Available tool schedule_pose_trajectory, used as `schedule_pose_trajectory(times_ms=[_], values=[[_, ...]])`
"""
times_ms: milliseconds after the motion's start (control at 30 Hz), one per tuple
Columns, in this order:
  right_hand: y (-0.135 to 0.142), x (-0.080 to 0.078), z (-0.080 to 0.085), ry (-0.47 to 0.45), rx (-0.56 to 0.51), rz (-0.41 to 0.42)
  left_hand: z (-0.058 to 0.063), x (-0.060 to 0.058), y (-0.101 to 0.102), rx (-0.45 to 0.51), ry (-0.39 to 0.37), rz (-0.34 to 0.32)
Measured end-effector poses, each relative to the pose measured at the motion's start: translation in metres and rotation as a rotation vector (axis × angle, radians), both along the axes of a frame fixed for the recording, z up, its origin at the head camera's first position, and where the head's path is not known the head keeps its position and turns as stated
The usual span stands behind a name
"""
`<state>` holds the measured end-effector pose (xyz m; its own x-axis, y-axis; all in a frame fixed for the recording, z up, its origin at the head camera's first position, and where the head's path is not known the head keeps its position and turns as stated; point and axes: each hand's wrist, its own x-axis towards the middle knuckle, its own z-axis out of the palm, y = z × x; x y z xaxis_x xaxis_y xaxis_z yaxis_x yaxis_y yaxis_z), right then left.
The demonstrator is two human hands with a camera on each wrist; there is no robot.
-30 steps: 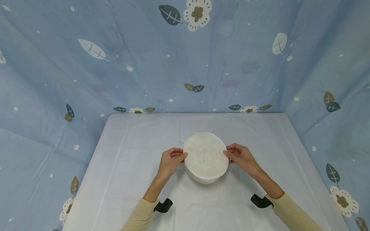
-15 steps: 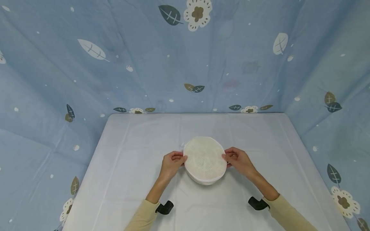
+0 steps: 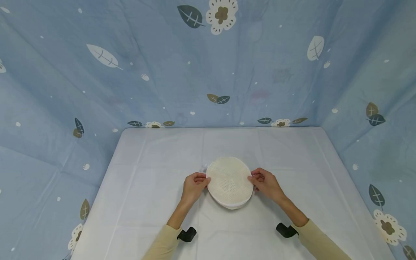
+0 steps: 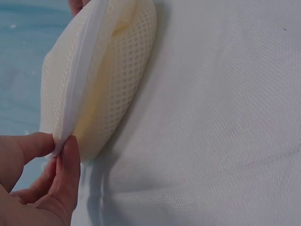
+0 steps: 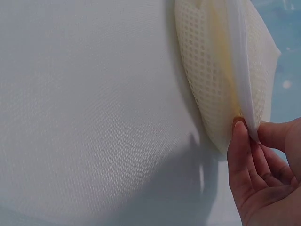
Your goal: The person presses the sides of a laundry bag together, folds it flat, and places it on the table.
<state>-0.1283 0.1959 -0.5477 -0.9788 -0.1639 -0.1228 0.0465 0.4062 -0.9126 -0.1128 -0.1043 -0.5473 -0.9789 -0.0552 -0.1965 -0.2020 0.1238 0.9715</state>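
A round cream mesh laundry bag (image 3: 230,182) with a white edge band (image 4: 84,70) stands mid-table in the head view. My left hand (image 3: 194,186) pinches its left rim between thumb and fingers. On the opposite side, my right hand (image 3: 267,184) pinches the rim the same way. Both wrist views show the coarse mesh side (image 5: 200,56) bulging below the band, with a yellowish strip along the inner seam. The bag's far underside is hidden.
A white cloth covers the table (image 3: 156,155). Blue curtains (image 3: 156,54) with leaf and flower prints hang behind it and on both sides. Black wrist mounts (image 3: 187,234) sit at both beige sleeves (image 3: 162,243).
The bag's upper face has come down and toward me, and less of its lower side shows. My right hand has shifted slightly left and nearer; both hands keep their pinch.
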Motion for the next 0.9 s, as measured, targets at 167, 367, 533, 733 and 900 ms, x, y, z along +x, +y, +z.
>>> schedule_pose_trajectory(times_ms=[167,367,533,733,900], values=[[-0.002,0.000,-0.003,0.044,0.022,0.008,-0.003,0.000,0.001,-0.053,0.013,0.000],[-0.004,0.002,-0.009,0.177,0.103,0.015,-0.008,0.004,0.004,-0.181,0.152,0.031],[-0.005,0.003,-0.011,0.421,0.210,0.030,-0.010,0.008,0.012,-0.382,0.466,-0.017],[-0.008,0.004,-0.011,0.655,0.242,0.164,-0.009,0.008,0.014,-0.597,0.773,-0.233],[-0.007,0.006,-0.013,0.740,0.283,0.274,-0.011,0.012,0.014,-0.656,0.858,-0.332]])
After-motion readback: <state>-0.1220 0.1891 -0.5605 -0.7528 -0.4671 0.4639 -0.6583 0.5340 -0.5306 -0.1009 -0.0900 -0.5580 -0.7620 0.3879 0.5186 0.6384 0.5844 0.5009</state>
